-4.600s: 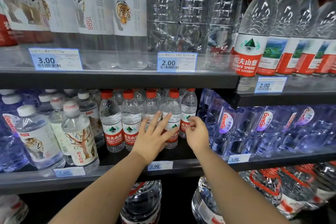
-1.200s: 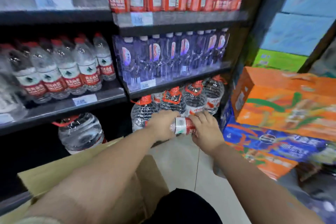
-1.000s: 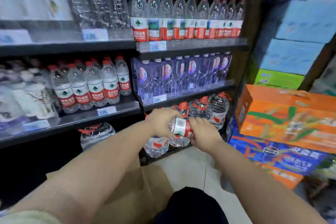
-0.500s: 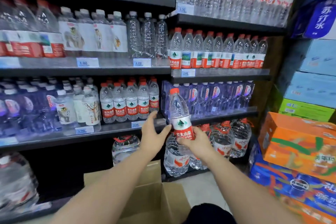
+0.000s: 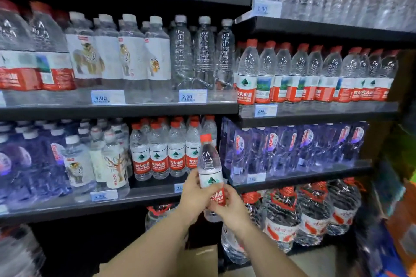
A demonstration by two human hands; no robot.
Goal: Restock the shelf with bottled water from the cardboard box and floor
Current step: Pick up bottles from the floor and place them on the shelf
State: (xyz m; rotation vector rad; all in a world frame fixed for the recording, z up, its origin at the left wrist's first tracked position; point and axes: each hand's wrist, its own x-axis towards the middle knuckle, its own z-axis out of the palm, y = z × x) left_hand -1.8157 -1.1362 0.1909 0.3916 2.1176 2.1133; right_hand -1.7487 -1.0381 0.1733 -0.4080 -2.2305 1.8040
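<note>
**Label half covered, edges lost to blur**

The left hand (image 5: 193, 198) and right hand (image 5: 231, 209) cover much of the red label on the bottle (image 5: 209, 159). The left hand also hides most of a price tag (image 5: 178, 188). The bottom edge cuts off the cardboard box (image 5: 200, 258). The packages (image 5: 403, 209) at the right edge are smeared beyond reading.

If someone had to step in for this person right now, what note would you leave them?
Left hand: grips the bottle at its label.
Right hand: grips it lower down.
The bottle is upright, red cap up, in front of the middle shelf, just right of the row of matching red-capped bottles. The cardboard box sits below the arms; its contents are out of view.
Done: one bottle in hand.
Left: set it beside the matching row, then fetch more.
</note>
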